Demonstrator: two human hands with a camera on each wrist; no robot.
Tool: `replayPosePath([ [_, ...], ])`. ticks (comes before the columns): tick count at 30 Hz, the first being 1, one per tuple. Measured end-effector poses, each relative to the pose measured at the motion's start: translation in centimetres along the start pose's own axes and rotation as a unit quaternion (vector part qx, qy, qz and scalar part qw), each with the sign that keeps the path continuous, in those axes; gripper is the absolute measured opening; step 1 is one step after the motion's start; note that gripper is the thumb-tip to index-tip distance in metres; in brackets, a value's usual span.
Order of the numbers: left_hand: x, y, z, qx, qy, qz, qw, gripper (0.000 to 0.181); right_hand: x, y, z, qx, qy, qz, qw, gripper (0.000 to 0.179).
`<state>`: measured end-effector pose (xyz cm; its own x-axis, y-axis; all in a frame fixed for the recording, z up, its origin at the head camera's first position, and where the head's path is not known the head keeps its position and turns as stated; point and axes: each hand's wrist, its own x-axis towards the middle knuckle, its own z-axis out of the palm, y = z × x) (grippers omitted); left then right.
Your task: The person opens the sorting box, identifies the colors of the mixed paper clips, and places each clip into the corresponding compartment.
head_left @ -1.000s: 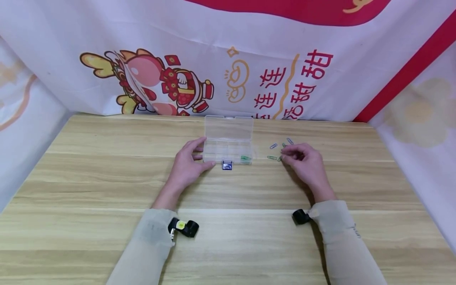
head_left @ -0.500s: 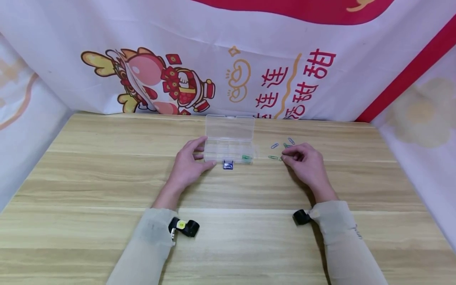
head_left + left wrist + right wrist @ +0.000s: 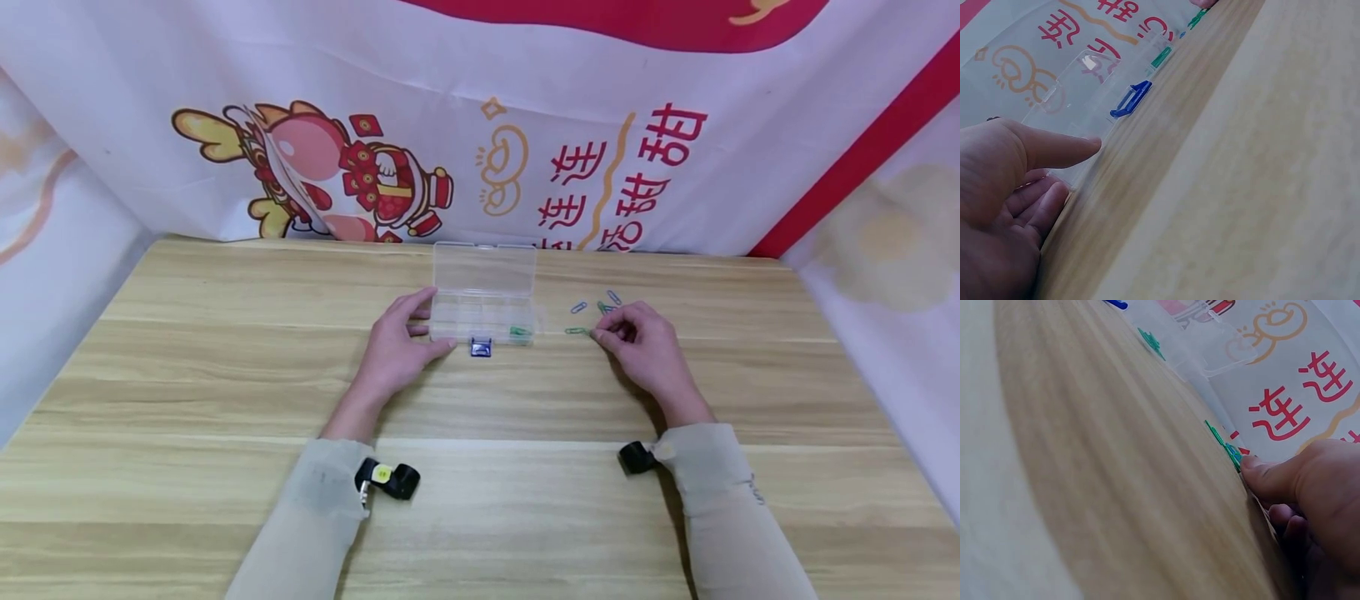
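A clear plastic compartment box (image 3: 480, 312) stands with its lid (image 3: 484, 268) raised and a blue latch (image 3: 481, 347) hanging at its front. Green paper clips (image 3: 519, 332) lie in its front right compartment. My left hand (image 3: 395, 343) holds the box's left end, thumb at the front edge and fingers at the side, as the left wrist view also shows. My right hand (image 3: 640, 337) is low over the table, thumb and forefinger pinching a green paper clip (image 3: 1236, 460), mostly hidden by the fingertips. Another green paper clip (image 3: 575, 331) lies just left of it.
Beyond my right hand lie blue paper clips (image 3: 578, 307) and a green one (image 3: 603, 307), partly overlapped. The wooden table (image 3: 510, 500) ends at a printed white cloth (image 3: 315, 50) behind the box.
My right fingertips have shifted slightly over the green paper clip, and less of it shows. My left hand and the box have stayed in place.
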<state>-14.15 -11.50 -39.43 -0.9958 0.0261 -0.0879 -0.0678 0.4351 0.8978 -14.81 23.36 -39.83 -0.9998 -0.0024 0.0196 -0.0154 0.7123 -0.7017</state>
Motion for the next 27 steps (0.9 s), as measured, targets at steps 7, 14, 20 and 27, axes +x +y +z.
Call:
replayPosePath([
  [7,0.0,-0.1,0.0,0.0,-0.001,0.0,1.0,0.084,-0.1,0.0,0.0,0.011,-0.001,0.007,0.9999,0.017],
  [14,0.0,-0.1,0.0,-0.001,-0.001,0.002,1.0,0.084,-0.1,-0.1,0.1,0.039,0.009,0.041,0.9983,0.023],
  [20,0.0,0.0,-0.1,-0.003,-0.002,0.002,1.0,0.084,0.0,-1.0,0.4,0.071,0.029,0.056,0.9955,0.023],
  [27,0.0,0.0,0.0,-0.003,-0.002,0.003,1.0,0.084,-0.1,-3.4,1.9,0.146,0.02,0.04,0.9883,0.023],
])
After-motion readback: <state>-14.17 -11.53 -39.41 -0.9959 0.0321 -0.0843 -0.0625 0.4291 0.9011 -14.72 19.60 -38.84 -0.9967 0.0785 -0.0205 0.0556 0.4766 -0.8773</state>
